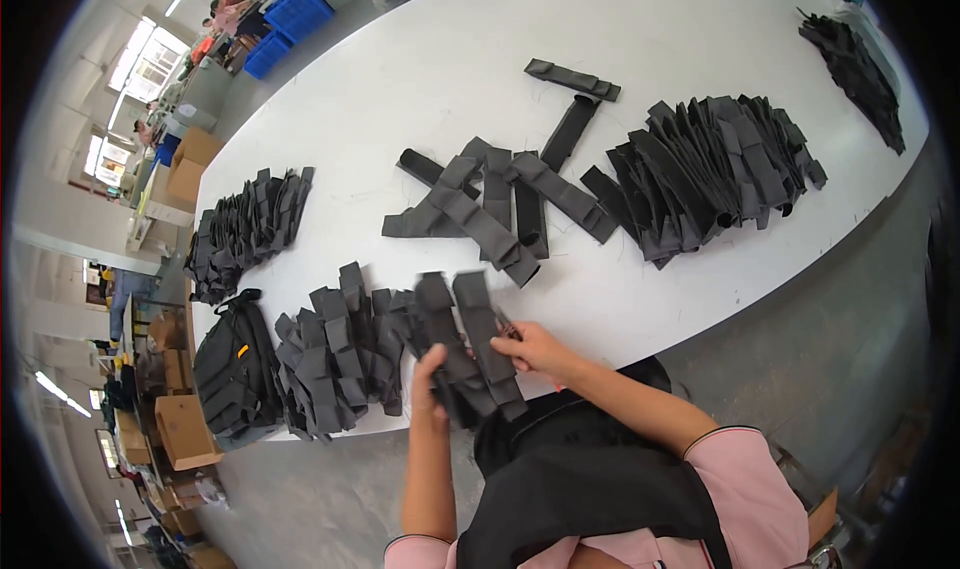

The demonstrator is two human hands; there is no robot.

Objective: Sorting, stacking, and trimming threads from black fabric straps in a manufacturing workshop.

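Observation:
Near the front edge of the table, my left hand (430,377) is closed around a bunch of dark grey fabric strips (440,314), slightly blurred. Beside them stands another dark grey strip (485,339), with my right hand (532,349) against its right side. The fingers of that hand are closed on a small dark tool (506,325), which looks like thread snips but is partly hidden. Left of my hands, a row of similar strips (325,344) leans together on the table, reaching the held bunch.
Loose strips (490,204) lie crossed mid-table. A thick row of strips (710,174) stands right, another pile (250,224) far left. A black backpack (238,369) rests at the left edge of the white table (400,64). Dark fabric (855,79) lies far right.

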